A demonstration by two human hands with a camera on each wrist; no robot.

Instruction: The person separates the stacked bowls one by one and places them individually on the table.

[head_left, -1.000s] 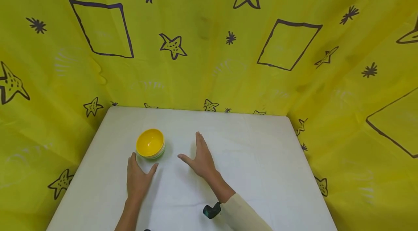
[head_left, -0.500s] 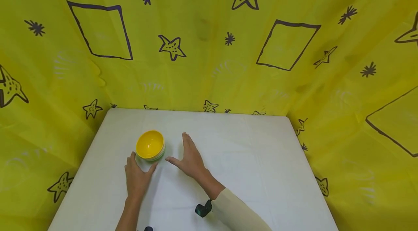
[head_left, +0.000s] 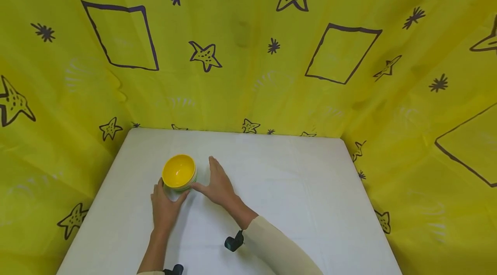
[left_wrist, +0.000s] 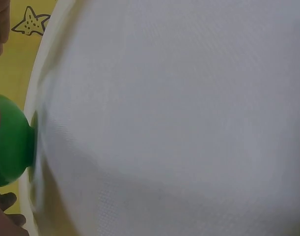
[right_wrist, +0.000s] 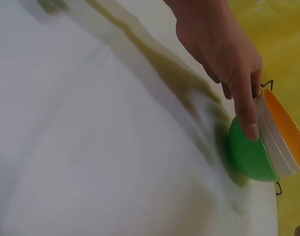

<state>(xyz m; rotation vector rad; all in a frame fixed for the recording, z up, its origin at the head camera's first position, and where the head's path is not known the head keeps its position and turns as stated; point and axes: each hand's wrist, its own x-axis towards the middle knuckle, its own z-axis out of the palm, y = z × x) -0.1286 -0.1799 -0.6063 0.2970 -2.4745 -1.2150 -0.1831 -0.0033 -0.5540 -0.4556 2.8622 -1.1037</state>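
A nested stack of bowls stands on the white-covered table, left of centre. A yellow bowl is on top, a white bowl below it and a green bowl outermost. My left hand is at the near-left side, fingers by the left edge and thumb along the near side; in the right wrist view its thumb overlaps the green bowl. My right hand is at the right, fingers extended and apart from the bowls, its thumb tip close to or touching their near side.
A yellow curtain with star and frame drawings surrounds the table's back and sides. Dark wrist devices sit at both wrists, such as the right wrist camera. The table's back edge lies a little beyond the bowls.
My right hand has moved left, up to the bowls. My left hand has shifted slightly closer to them. The bowls have stayed in place.
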